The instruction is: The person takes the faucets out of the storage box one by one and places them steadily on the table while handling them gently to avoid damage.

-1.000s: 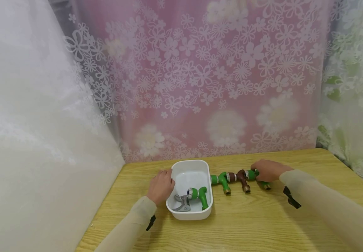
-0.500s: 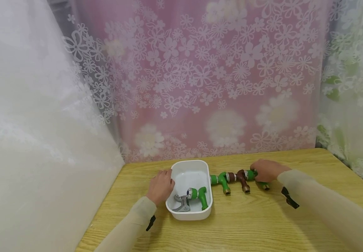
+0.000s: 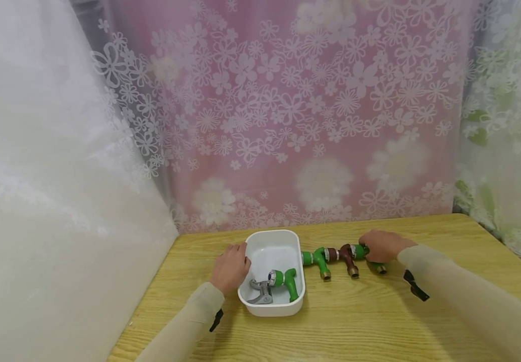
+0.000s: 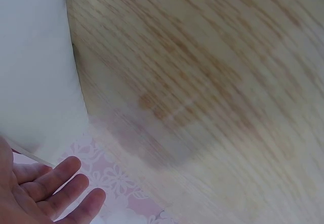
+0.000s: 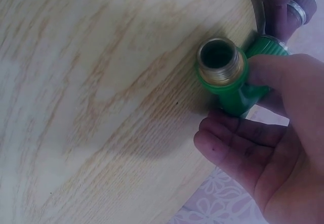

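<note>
My left hand [image 3: 230, 269] rests at the left rim of a white plastic tub [image 3: 276, 310]. In the left wrist view its relaxed fingers [image 4: 63, 176] extend beside the tub's outer wall. Inside the tub lie a green tap [image 3: 291, 284] and a grey metal tap piece [image 3: 262, 294]. On the table, right of the tub, another green tap [image 3: 320, 259] and a brown tap [image 3: 347, 259] lie in a row. At the row's right end my right hand [image 3: 383, 245] holds a third green tap [image 5: 235, 92], thumb and fingers around its body. Its threaded brass end faces the right wrist camera.
The wooden table [image 3: 355, 322] carries everything. A pink flowered curtain [image 3: 314, 125] hangs behind its far edge, and a white sheet [image 3: 52, 201] slopes down along the left. At the right hangs another pale sheet [image 3: 513, 151] with green leaves.
The right hand has shifted slightly left with the green tap at the row's end. The left hand, the tub and its contents look unmoved.
</note>
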A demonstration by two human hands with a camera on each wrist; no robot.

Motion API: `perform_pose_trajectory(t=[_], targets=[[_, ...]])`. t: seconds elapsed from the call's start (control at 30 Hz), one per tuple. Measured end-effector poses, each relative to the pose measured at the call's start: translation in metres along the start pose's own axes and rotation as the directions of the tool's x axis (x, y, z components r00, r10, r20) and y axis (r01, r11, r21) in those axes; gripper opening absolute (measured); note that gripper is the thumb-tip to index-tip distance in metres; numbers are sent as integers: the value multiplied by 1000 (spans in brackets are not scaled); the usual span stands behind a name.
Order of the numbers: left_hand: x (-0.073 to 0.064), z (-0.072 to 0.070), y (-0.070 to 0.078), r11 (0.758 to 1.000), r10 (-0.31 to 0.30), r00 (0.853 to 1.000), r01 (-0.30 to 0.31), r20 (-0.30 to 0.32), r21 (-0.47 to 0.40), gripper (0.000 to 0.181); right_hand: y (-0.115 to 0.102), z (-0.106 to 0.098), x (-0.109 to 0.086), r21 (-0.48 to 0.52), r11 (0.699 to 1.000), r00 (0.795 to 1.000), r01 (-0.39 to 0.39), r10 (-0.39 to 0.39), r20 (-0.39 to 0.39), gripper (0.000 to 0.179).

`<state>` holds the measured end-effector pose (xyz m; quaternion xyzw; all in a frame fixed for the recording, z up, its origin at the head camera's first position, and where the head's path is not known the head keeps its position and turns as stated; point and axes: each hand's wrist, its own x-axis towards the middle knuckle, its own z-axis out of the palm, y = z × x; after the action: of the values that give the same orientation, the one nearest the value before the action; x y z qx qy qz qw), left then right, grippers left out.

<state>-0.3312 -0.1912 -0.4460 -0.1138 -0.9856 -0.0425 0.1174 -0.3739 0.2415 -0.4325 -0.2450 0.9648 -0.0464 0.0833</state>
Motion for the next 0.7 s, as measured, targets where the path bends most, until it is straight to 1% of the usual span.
perform_pose_trajectory(t=[0.1, 0.2, 0.37, 0.47, 0.57, 0.7], targets=[[0, 0, 0, 1000, 0, 1000, 0, -2, 3, 44, -1, 0, -1, -7, 1000, 1000, -1, 1, 1, 13], [-1, -1, 1, 1000, 2, 1000, -2, -8, 2, 44, -3, -2, -2, -5, 1000, 1000, -7, 7, 11, 16], [-1, 0, 0, 1000, 6, 1000, -6, -14, -2, 43, -7, -7, -5, -21, 1000, 1000, -8, 8, 21, 31], [-2, 1, 0, 1000, 2, 1000, -2, -9, -2, 43, -10, -12, -6, -56, 998, 1000, -4, 5, 23, 37], [-2, 1, 0, 1000, -1, 1000, 1, -7, -2, 43, -14, -17, -7, -93, 996, 1000, -1, 3, 17, 38], [-1, 0, 0, 1000, 1, 1000, -1, -15, -3, 42, -25, -24, -8, -156, 987, 1000, 25, -26, -5, 38]])
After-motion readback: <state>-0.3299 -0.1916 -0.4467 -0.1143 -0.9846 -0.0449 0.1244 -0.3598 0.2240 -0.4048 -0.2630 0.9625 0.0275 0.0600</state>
